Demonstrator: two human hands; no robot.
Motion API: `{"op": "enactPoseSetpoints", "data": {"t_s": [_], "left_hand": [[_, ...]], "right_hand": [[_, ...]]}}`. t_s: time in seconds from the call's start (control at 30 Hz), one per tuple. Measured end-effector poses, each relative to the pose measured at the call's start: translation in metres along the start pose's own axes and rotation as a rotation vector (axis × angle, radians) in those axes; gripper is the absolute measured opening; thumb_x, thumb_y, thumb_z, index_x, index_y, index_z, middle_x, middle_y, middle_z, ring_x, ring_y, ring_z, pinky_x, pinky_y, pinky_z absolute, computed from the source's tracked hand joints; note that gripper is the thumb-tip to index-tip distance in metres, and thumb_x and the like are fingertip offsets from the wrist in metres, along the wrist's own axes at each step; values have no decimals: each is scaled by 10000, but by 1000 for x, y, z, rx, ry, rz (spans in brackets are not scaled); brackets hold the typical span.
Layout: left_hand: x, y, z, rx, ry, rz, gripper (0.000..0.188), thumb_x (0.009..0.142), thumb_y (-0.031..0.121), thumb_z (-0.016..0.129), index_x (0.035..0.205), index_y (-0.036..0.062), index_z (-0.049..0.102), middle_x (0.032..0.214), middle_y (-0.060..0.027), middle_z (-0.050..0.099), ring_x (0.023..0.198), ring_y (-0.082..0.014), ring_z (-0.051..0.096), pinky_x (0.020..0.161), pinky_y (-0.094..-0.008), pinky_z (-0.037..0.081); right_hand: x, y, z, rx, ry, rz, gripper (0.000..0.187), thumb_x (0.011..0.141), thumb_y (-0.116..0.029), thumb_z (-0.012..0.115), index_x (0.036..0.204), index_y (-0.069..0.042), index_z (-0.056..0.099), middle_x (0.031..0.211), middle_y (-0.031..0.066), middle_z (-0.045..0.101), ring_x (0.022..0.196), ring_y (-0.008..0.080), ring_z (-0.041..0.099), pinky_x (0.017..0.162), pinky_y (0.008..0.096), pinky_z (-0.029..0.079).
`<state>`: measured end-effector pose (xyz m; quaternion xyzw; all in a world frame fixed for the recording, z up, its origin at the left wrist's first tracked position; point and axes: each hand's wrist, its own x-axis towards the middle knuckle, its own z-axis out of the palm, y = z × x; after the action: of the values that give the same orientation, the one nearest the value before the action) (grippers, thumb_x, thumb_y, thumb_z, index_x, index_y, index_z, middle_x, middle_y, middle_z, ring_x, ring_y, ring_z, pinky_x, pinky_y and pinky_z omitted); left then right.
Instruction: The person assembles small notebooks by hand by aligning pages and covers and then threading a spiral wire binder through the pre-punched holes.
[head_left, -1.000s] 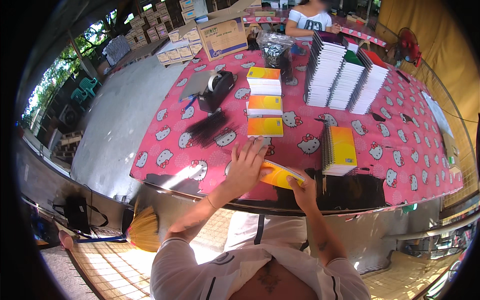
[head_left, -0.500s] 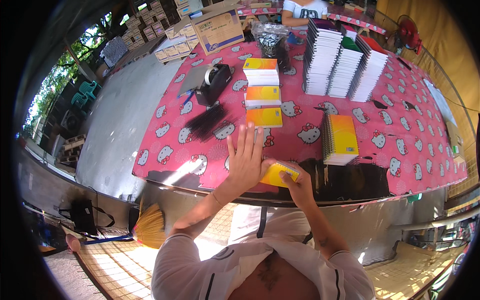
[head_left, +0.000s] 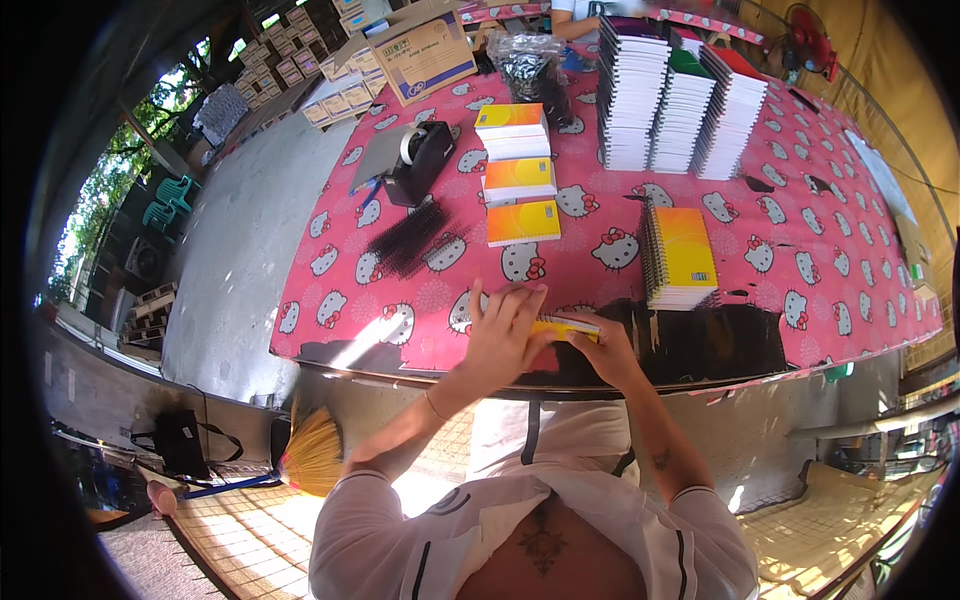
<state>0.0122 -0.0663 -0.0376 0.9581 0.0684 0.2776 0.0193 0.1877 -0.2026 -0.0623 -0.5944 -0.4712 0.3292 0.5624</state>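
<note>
a small yellow-and-orange paper notepad (head_left: 567, 326) is held at the lower centre of the frame, near the front edge of the pink cat-printed table cover (head_left: 335, 275). its right end is gripped by the bare right hand (head_left: 608, 354) — the thumb is laid on the near side. its left end is touched by the bare left hand (head_left: 503, 335), with fingers spread — whether it is pinched there cannot be told.

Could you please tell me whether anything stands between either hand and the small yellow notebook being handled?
Nothing visible does: the right hand holds the yellow notebook at its right end, and the left hand is at its left end, with no object in between.
</note>
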Motion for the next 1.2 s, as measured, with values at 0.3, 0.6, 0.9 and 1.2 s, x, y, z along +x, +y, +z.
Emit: {"op": "enactPoseSetpoints", "data": {"t_s": [0.3, 0.6, 0.9, 1.2], "left_hand": [[-42, 40, 31, 135, -255, -113, 941, 921, 652, 469, 1475, -97, 336, 1559, -313, 283, 1466, -440, 276, 1108, -718, 145], [-50, 41, 31, 171, -94, 28, 922, 956, 651, 419, 1482, -100, 322, 1537, -314, 335, 1477, -432, 263, 1128, -707, 88], [-21, 60, 20, 40, -25, -144, 733, 978, 517, 501, 1449, -39, 423, 1480, -250, 450, 1400, -380, 413, 1159, -657, 118], [14, 1, 10, -124, -67, -47, 418, 918, 329, 665, 1261, 95, 615, 1188, -55, 686, 1155, -233, 631, 1177, -633, 134]], "right_hand": [[0, 16, 6, 53, 12, -35, 307, 939, -81, 650, 1231, 15, 658, 976, 125, 743, 861, 78, 632, 776, 275, 524], [-3, 3, 8, -61, -35, -113, 333, 928, -94, 679, 1257, -45, 669, 976, 149, 748, 833, 80, 646, 752, 279, 524], [-5, 14, 11, -44, 14, -152, 291, 918, -111, 668, 1190, -9, 681, 889, 191, 717, 720, 219, 677, 680, 346, 515], [1, -5, 2, -167, -52, -13, 258, 920, -126, 684, 1148, -5, 689, 867, 203, 700, 705, 283, 666, 678, 337, 510]]}}
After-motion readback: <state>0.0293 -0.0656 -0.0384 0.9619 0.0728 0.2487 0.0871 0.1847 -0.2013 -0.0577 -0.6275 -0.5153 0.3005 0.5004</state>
